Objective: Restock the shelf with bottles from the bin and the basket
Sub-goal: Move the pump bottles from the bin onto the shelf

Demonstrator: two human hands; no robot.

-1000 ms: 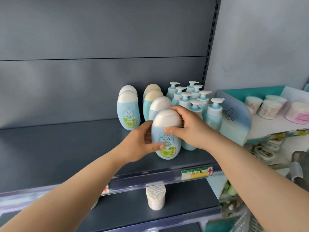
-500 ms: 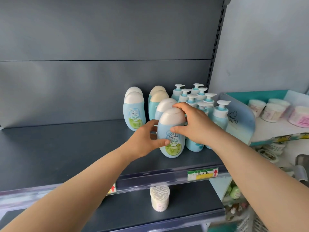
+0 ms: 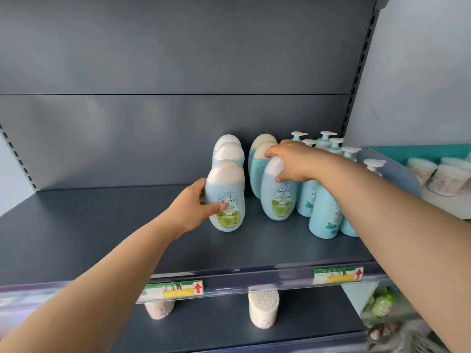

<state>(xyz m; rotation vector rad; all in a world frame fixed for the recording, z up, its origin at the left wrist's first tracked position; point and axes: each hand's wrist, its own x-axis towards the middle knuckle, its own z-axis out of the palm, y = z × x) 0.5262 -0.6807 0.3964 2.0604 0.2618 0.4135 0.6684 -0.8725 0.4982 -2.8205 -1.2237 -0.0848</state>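
Observation:
My left hand [image 3: 191,206] grips a light-blue oval bottle with a white cap [image 3: 225,197], which stands upright on the dark shelf [image 3: 102,238] in front of two similar bottles [image 3: 228,151]. My right hand [image 3: 293,160] holds the cap of another oval bottle [image 3: 278,197] at the front of the neighbouring row; two more bottles [image 3: 260,154] stand behind it. Blue pump bottles [image 3: 323,217] stand in rows to the right, partly hidden by my right forearm.
A teal and white display box [image 3: 397,169] with round tubs [image 3: 448,179] sits to the right of the shelf. Price labels [image 3: 337,275] line the shelf edge. Cotton-swab tubs [image 3: 263,310] stand on the lower shelf. The shelf's left half is bare.
My left hand has carried the front bottle leftward into the left row. My right hand has let go of it and moved back onto the cap of the bottle behind.

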